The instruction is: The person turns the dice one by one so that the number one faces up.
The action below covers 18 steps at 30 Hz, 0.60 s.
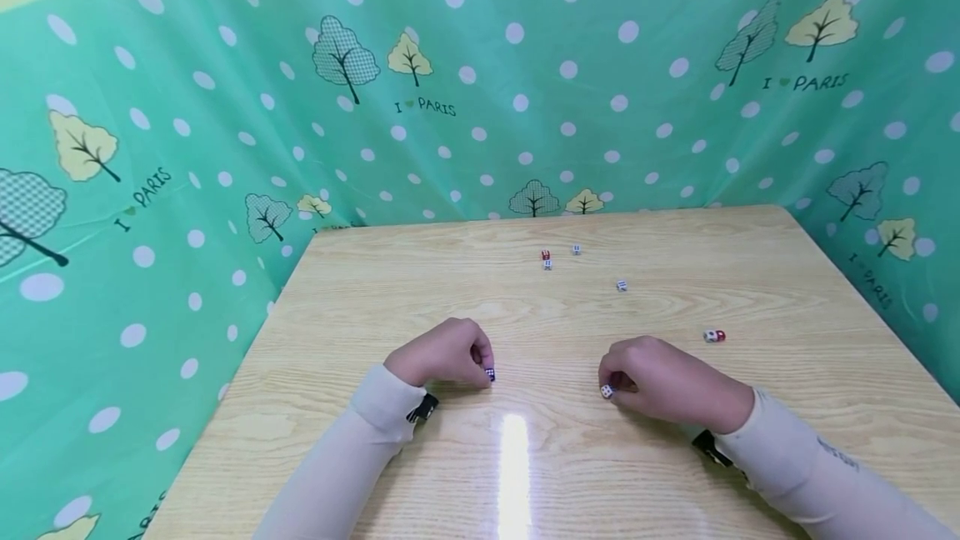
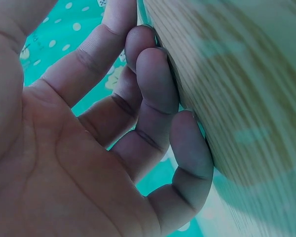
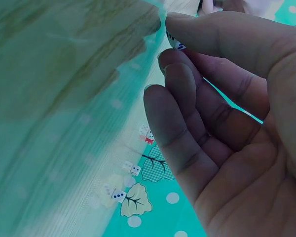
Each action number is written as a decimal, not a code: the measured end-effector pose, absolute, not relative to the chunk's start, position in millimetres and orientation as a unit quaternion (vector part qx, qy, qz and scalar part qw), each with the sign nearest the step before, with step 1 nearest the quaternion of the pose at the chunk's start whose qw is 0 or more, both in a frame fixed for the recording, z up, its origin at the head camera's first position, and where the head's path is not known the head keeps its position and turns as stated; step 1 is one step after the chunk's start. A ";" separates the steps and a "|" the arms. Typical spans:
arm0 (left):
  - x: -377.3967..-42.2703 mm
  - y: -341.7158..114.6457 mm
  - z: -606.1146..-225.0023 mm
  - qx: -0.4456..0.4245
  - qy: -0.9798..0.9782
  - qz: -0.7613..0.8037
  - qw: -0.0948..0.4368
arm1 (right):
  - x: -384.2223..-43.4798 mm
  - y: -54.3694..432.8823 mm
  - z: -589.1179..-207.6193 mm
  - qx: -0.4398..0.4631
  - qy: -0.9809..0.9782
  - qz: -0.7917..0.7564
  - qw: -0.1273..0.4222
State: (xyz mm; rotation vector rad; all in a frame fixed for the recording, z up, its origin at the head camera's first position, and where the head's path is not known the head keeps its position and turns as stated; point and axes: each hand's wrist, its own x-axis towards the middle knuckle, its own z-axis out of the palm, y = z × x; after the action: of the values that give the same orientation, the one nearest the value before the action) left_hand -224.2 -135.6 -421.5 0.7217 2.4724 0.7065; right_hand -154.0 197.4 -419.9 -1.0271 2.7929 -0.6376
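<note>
My left hand (image 1: 450, 352) pinches a small dark blue die (image 1: 490, 374) with pale pips between thumb and index finger, low at the tabletop. In the left wrist view, the left hand's other fingers (image 2: 155, 84) curl with their tips against the wood. To the right, my right hand (image 1: 660, 377) holds a white die (image 1: 606, 391) between its thumb and fingers, close to the wood. Part of that white die (image 3: 176, 43) shows under the thumb in the right wrist view; the fingers hide the rest. A gap of bare wood lies between the two hands.
Farther back on the wooden table (image 1: 420, 273) are a red die (image 1: 546, 255) touching a white die (image 1: 547, 265), and two lone white dice (image 1: 577, 249) (image 1: 622, 285). Right of them, a white die (image 1: 710, 336) touches a red die (image 1: 721, 336). A green dotted curtain (image 1: 480, 107) hangs behind.
</note>
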 end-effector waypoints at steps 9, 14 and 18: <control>-224.6 -135.8 -421.9 0.264 0.900 0.258 0.230 | -154.6 197.8 -420.1 -0.335 0.914 -0.222 0.059; -224.7 -135.8 -422.7 0.264 0.901 0.257 0.230 | -156.7 200.4 -421.3 -0.342 0.906 -0.236 0.077; -224.7 -135.7 -422.9 0.263 0.902 0.256 0.230 | -158.1 202.0 -422.6 -0.339 0.904 -0.245 0.087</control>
State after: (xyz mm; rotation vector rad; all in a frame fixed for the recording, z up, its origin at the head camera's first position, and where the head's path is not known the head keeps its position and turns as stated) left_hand -224.7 -135.7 -422.9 0.7244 2.4809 0.7032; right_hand -158.1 202.0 -422.6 -1.0093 2.6935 -0.7290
